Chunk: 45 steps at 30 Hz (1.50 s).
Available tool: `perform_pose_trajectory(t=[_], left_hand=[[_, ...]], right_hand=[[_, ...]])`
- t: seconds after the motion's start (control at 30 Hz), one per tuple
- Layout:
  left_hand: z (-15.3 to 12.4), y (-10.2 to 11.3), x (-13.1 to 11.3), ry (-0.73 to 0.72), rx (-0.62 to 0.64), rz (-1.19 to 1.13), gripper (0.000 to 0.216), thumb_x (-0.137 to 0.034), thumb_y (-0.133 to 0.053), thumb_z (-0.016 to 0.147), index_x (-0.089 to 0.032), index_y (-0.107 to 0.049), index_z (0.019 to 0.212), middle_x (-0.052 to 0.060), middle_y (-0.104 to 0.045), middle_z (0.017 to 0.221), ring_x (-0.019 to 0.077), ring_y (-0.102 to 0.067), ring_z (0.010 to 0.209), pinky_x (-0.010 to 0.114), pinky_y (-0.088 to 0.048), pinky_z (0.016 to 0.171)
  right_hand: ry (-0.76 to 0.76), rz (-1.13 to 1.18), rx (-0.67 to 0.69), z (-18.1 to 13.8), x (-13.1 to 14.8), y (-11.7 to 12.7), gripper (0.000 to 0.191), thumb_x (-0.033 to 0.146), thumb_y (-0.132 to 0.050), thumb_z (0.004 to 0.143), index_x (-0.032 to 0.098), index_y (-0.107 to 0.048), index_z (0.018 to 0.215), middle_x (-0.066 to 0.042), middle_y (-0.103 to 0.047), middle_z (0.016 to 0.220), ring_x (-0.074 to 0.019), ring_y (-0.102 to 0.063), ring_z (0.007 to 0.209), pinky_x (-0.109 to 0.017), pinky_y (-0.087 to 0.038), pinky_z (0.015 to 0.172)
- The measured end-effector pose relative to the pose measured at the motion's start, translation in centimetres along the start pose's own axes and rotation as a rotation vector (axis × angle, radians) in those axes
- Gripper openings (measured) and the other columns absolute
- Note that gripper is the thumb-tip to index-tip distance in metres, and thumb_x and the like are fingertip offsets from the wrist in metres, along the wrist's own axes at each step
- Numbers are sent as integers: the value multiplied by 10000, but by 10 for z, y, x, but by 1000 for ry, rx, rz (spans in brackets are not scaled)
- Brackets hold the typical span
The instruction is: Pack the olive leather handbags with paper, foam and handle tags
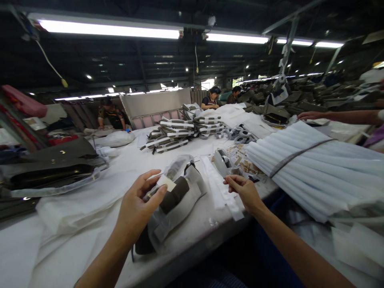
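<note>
My left hand (139,200) pinches a small cream-white piece (167,183), of paper or thin foam, between thumb and fingers. Right behind it lies a dark olive rolled part (175,195), partly wrapped in a translucent white sheet (183,208); the hand hides some of it. My right hand (244,193) is closed in a pinch near a grey tape dispenser (221,161). Whatever sits between its fingertips is too small to make out. Long white strips (214,182) lie flat on the table beside that hand.
Bundled olive straps with white wrapping (174,134) are piled farther back, near several tape rolls (240,134). A strapped stack of white foam sheets (303,160) stands at right. An olive bag (57,168) lies left. Another person's arm (339,116) reaches in from the right; other people work behind.
</note>
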State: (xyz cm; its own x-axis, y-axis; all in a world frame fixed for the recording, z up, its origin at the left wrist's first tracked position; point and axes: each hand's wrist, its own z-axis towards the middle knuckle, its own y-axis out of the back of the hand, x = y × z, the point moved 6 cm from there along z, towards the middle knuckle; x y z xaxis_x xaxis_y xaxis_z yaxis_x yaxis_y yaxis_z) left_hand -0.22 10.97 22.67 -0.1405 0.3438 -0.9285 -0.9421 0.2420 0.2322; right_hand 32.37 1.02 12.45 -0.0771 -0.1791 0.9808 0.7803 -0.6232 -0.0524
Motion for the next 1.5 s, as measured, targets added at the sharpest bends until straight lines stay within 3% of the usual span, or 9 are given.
perform_pose_trajectory(t=[0.17, 0.27, 0.37, 0.57, 0.8, 0.97, 1.1, 1.2, 1.5], left_hand=[[-1, -9, -2, -67, 0, 47, 534, -442, -738, 748, -210, -586, 1204, 74, -718, 1091, 206, -685, 942, 286, -551, 799], [-3, -10, -5, -145, -21, 118, 464, -413, -718, 768, -212, -606, 1171, 67, -703, 1128, 204, -675, 981, 308, -527, 883], [-4, -10, -7, -205, -20, 161, 375, -393, -694, 793, -217, -634, 1119, 64, -665, 1217, 202, -659, 1032, 316, -501, 938], [-5, -8, -4, -208, 53, 148, 385, -362, -663, 833, -239, -601, 1192, 39, -703, 1131, 192, -664, 1030, 303, -502, 930], [-7, -3, -5, -214, 16, 152, 308, -323, -679, 809, -233, -648, 1102, 36, -706, 1113, 201, -667, 1029, 305, -503, 932], [-9, -5, -10, -232, 15, 160, 289, -270, -660, 809, -222, -650, 1093, 29, -713, 1055, 193, -670, 990, 296, -506, 902], [-14, -7, -13, -221, 6, 158, 289, -257, -664, 796, -222, -651, 1083, 23, -716, 1034, 197, -669, 976, 305, -511, 887], [-17, -8, -14, -223, 25, 153, 289, -261, -671, 791, -236, -657, 1079, 16, -717, 1048, 198, -667, 986, 303, -514, 887], [-19, -7, -16, -221, 34, 141, 298, -229, -645, 784, -223, -641, 1082, 14, -721, 1026, 193, -671, 973, 298, -512, 881]], right_hand=[[137, 108, 417, -52, 79, -95, 268, 446, -731, 809, 179, -753, 825, -38, -725, 729, -108, -580, 524, -245, -481, 541], [136, 149, 486, -63, 94, -135, 256, 440, -723, 815, 186, -751, 825, -28, -725, 721, -104, -591, 521, -232, -476, 528], [119, 134, 456, -60, 89, -155, 276, 451, -711, 815, 180, -744, 778, -19, -710, 690, -99, -578, 504, -231, -465, 519], [69, 112, 439, -56, 83, -164, 324, 488, -703, 803, 176, -719, 717, -16, -687, 642, -113, -561, 479, -250, -447, 501], [203, -129, 457, -59, 94, -161, 259, 366, -583, 895, 208, -704, 728, 1, -682, 621, -154, -640, 586, -271, -500, 622], [268, -168, 493, -59, 87, -161, 240, 346, -525, 928, 215, -703, 834, -11, -683, 679, -172, -645, 688, -299, -502, 699], [25, 156, 577, -61, 77, -167, 250, 442, -661, 840, 196, -656, 886, -20, -675, 772, -165, -641, 706, -321, -554, 723], [-109, 311, 611, -62, 74, -172, 380, 443, -759, 753, 209, -609, 1012, -13, -677, 822, -174, -662, 739, -339, -582, 730], [117, 131, 560, -53, 67, -175, 184, 366, -633, 850, 236, -600, 977, -24, -704, 839, -178, -647, 618, -328, -558, 599]])
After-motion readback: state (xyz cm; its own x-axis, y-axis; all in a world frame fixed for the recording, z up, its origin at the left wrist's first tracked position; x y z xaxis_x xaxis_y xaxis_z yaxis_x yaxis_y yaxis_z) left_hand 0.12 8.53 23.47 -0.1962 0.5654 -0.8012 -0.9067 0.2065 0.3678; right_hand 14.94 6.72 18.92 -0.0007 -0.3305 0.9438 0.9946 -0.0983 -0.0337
